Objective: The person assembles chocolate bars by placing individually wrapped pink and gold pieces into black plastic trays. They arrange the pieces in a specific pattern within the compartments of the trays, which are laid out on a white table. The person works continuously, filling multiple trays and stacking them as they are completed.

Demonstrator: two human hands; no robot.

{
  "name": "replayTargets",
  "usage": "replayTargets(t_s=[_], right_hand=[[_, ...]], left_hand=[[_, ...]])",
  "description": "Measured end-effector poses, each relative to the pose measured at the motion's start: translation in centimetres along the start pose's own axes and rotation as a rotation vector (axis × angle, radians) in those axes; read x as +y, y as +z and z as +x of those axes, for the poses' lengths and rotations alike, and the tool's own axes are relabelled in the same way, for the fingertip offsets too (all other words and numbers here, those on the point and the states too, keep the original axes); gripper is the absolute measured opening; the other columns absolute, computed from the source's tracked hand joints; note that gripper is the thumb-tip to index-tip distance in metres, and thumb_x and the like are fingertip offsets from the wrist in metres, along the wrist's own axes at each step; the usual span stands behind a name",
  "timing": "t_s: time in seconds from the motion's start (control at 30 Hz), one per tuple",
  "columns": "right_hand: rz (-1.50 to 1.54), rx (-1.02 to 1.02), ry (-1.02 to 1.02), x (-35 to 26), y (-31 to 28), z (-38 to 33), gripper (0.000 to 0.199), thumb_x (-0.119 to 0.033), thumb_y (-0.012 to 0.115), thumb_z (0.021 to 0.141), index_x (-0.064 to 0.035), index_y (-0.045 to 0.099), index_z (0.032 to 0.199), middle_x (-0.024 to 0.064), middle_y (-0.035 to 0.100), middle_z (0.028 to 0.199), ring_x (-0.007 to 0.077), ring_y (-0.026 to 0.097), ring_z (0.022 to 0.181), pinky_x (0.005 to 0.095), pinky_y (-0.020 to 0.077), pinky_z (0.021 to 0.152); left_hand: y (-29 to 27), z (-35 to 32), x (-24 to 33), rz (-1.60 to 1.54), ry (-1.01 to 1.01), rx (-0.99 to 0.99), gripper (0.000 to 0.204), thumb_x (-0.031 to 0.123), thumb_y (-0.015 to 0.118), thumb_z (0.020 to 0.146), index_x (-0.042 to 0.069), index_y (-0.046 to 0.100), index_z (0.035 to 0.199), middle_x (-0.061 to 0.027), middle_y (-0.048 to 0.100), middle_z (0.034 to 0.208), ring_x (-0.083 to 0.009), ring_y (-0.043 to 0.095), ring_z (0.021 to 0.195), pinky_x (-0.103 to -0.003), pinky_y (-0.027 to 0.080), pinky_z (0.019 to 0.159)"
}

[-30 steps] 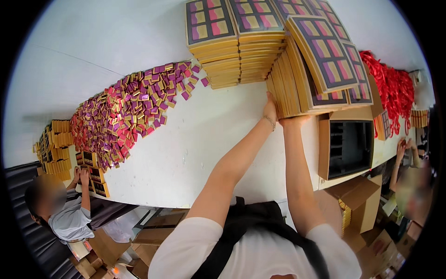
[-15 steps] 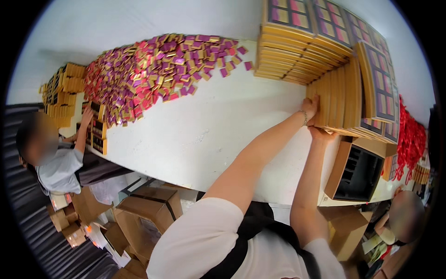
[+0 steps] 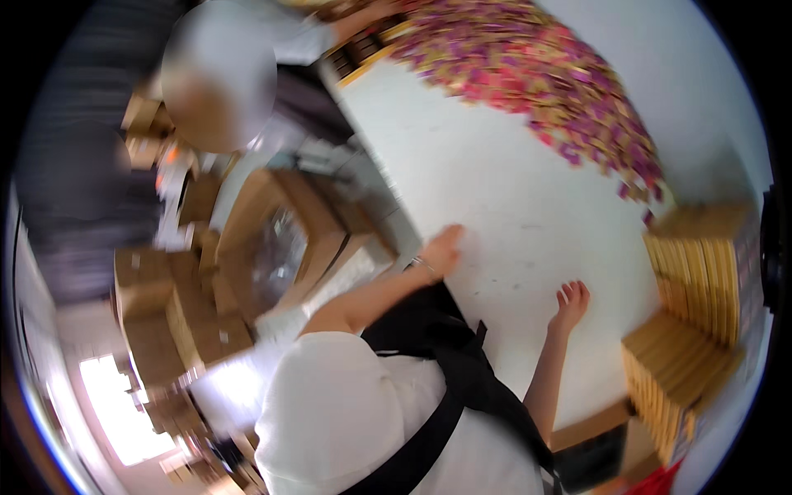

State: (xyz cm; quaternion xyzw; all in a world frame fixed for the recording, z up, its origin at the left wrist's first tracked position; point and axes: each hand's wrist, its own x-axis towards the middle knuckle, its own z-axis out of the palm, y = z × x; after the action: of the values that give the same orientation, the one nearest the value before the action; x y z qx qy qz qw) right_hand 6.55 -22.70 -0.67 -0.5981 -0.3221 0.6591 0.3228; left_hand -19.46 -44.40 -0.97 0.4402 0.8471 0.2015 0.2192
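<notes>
My left hand, with a bracelet at its wrist, hovers near the front edge of the white table. Motion smears its fingers, and no object shows in it. Further right, my right hand is raised over the tabletop, open, its fingers loosely bent and apart with nothing in them. Neither hand touches the stacks of flat yellow-brown boxes at the right. Below those stacks sits an open carton with a black inside.
Small purple, red and gold packets lie heaped along the table's far side. A co-worker's arm reaches toward dark-filled trays. Left of me on the floor stand an open cardboard box with clear plastic and several brown cartons.
My view has swung left. Both hands have come away from the box stack, which now stands at the right edge of view. The floor cartons show more fully.
</notes>
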Motion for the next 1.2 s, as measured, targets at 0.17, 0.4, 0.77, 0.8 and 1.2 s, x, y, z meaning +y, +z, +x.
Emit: replayTargets(t_s=[0.17, 0.4, 0.77, 0.8, 1.2], right_hand=[[-0.292, -0.825, -0.062, 0.7, 12.7, -5.2, 0.025, -0.002, 0.056, 0.084, -0.0014, 0.059, 0.108, 0.0052, 0.059, 0.096, 0.0154, 0.059, 0.089, 0.0272, 0.0472, 0.079], [0.427, -1.895, -0.23, -20.0, 27.6, -30.1, 0.02, -0.007, 0.061, 0.084, -0.0021, 0.066, 0.102, 0.0185, 0.057, 0.103, 0.0317, 0.056, 0.095, 0.0433, 0.0462, 0.086], [0.863, -2.054, -0.243, -20.1, 36.6, -40.0, 0.009, -0.002, 0.061, 0.09, -0.0015, 0.069, 0.092, 0.0291, 0.053, 0.104, 0.0356, 0.058, 0.089, 0.0408, 0.0475, 0.08], [0.833, -2.063, -0.265, -20.6, 36.9, -39.4, 0.01, -0.003, 0.06, 0.091, -0.0015, 0.069, 0.092, 0.0292, 0.053, 0.104, 0.0359, 0.058, 0.088, 0.041, 0.0475, 0.08], [0.589, -2.095, -0.393, -24.5, 40.3, -28.0, 0.031, -0.005, 0.061, 0.086, -0.0034, 0.058, 0.117, 0.024, 0.054, 0.114, 0.0374, 0.057, 0.099, 0.0489, 0.0461, 0.086]], left_hand=[[-11.0, -12.9, -14.3, 0.094, -0.742, 0.41, 0.042, 0.012, 0.056, 0.082, 0.003, 0.049, 0.122, -0.02, 0.054, 0.126, -0.0371, 0.051, 0.118, -0.044, 0.043, 0.098], [-9.1, -19.1, -22.4, -0.032, -1.033, 0.174, 0.055, 0.017, 0.063, 0.075, 0.004, 0.052, 0.127, -0.0245, 0.044, 0.137, -0.0381, 0.047, 0.125, -0.043, 0.042, 0.102], [-16.2, -4.4, -26.2, -0.149, -0.427, 0.145, 0.049, 0.021, 0.062, 0.08, 0.004, 0.052, 0.125, -0.0228, 0.047, 0.135, -0.0386, 0.047, 0.124, -0.043, 0.041, 0.103], [-17.1, -2.9, -25.6, -0.158, -0.395, 0.144, 0.049, 0.021, 0.062, 0.081, 0.004, 0.051, 0.126, -0.0225, 0.047, 0.135, -0.0388, 0.047, 0.124, -0.043, 0.042, 0.103], [-29.9, 20.8, -22.8, -0.968, -0.26, 0.348, 0.046, 0.017, 0.064, 0.086, 0.005, 0.049, 0.128, -0.0071, 0.062, 0.113, -0.0204, 0.063, 0.094, -0.034, 0.053, 0.074]])
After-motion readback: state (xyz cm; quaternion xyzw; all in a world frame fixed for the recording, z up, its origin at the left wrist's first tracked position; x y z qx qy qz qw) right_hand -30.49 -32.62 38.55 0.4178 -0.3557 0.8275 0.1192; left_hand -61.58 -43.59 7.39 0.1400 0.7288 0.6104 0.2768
